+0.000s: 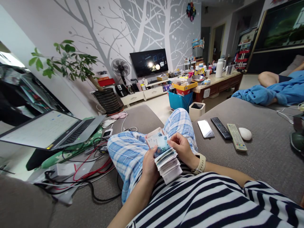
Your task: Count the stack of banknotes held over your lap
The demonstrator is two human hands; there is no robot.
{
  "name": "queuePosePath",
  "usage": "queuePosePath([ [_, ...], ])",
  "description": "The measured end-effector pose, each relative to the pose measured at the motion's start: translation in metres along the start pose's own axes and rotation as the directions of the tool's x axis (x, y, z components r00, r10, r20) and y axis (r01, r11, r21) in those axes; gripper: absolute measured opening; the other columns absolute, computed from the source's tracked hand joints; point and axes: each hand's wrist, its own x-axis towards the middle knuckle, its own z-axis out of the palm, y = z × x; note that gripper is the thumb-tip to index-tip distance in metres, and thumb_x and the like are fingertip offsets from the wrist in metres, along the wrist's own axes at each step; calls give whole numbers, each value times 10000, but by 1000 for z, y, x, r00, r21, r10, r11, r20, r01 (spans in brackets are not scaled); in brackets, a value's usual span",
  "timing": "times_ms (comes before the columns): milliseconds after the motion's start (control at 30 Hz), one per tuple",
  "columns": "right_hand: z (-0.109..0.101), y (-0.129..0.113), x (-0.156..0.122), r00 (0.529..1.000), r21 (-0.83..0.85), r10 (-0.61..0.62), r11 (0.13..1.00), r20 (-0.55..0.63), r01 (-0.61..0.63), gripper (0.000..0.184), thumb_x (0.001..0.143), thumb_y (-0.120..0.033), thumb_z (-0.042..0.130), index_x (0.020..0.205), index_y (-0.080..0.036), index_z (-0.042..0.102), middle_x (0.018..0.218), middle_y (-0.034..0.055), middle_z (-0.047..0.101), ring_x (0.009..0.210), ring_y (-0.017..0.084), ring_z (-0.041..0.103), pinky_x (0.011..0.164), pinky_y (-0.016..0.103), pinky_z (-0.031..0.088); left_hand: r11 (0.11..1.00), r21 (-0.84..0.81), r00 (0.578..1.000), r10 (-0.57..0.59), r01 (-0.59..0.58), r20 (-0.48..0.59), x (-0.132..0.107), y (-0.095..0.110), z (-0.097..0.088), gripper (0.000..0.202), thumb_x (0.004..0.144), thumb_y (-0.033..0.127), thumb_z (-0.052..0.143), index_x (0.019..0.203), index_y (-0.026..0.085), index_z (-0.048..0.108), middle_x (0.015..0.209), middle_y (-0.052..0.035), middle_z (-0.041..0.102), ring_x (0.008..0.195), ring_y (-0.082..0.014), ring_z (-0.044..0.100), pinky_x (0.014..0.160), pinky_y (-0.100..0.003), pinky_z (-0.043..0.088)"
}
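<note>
A thick stack of banknotes (168, 165) is held over my lap, its lower ends fanned out toward my striped shirt. My left hand (150, 163) is closed around the stack's left side, thumb on top. With thumb and finger, my right hand (182, 146) pinches the right edge of the top note, a blue-green one (161, 142) with a "10" partly showing. Reddish notes poke out beyond its far end. A watch with a pale band (201, 164) is on my right wrist. Blue plaid trousers (128, 147) lie beneath my hands.
Right of me on the grey sofa lie a phone (206, 129), a black remote (221, 128), a beige remote (237, 137) and a white mouse (245, 134). An open laptop (76, 131) and tangled cables (95, 171) are at left. Another person's bent leg (273, 80) shows far right.
</note>
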Motion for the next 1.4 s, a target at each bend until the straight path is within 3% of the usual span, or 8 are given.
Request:
queuePosePath([
  [100, 1, -1, 1, 1000, -5, 6, 1000, -3, -6, 266, 788, -417, 652, 713, -198, 520, 635, -42, 484, 584, 119, 424, 555, 250, 357, 998, -32, 996, -42, 45, 74, -1, 0, 0, 209, 503, 280, 755, 601, 162, 613, 564, 13, 627, 539, -139, 560, 561, -252, 443],
  [300, 0, 0, 2, 999, -62, -36, 997, 25, 37, 281, 836, -367, 591, 633, -194, 504, 594, -47, 433, 570, 117, 393, 552, 254, 328, 993, -83, 990, -80, 89, 114, 1, -3, -1, 226, 518, 240, 758, 668, 159, 611, 569, 30, 619, 513, -122, 552, 571, -246, 442],
  [467, -1, 0, 2, 999, -60, -43, 997, 29, 44, 258, 838, -333, 584, 637, -192, 506, 594, -49, 425, 569, 116, 388, 548, 254, 319, 992, -94, 995, -75, 82, 69, 6, -6, -2, 220, 568, 264, 726, 729, 128, 663, 599, 6, 654, 535, -137, 579, 581, -252, 462],
  [633, 0, -2, 2, 998, -63, -51, 997, 43, 54, 247, 839, -324, 581, 644, -189, 513, 604, -46, 442, 576, 116, 395, 558, 254, 324, 979, -169, 993, -107, 112, 43, 9, -7, -1, 196, 653, 287, 651, 770, 134, 690, 717, -40, 719, 684, -198, 654, 677, -302, 511],
  [800, 0, -4, 1, 997, -49, -50, 997, 55, 53, 247, 844, -336, 582, 659, -184, 522, 619, -40, 464, 582, 115, 405, 559, 254, 326, 997, -65, 999, -49, 50, 6, 1, 3, 5, 172, 653, 282, 650, 720, 135, 708, 741, -63, 730, 746, -231, 660, 691, -309, 517],
  [1200, 0, -2, 1, 997, 15, -38, 999, 72, 37, 217, 837, -313, 595, 673, -182, 538, 622, -40, 466, 578, 112, 404, 553, 253, 324, 997, -74, 1000, -15, 16, 17, -2, 3, 5, 140, 653, 232, 625, 693, 131, 713, 711, -52, 720, 685, -197, 630, 706, -309, 520],
  [1400, 1, -4, 0, 995, 40, -31, 999, 90, 27, 216, 839, -332, 599, 691, -181, 550, 622, -39, 473, 571, 112, 410, 546, 254, 326, 1000, -26, 1000, -12, 12, 7, -6, 7, 8, 135, 648, 216, 595, 637, 128, 697, 670, -56, 707, 627, -181, 602, 607, -275, 491],
])
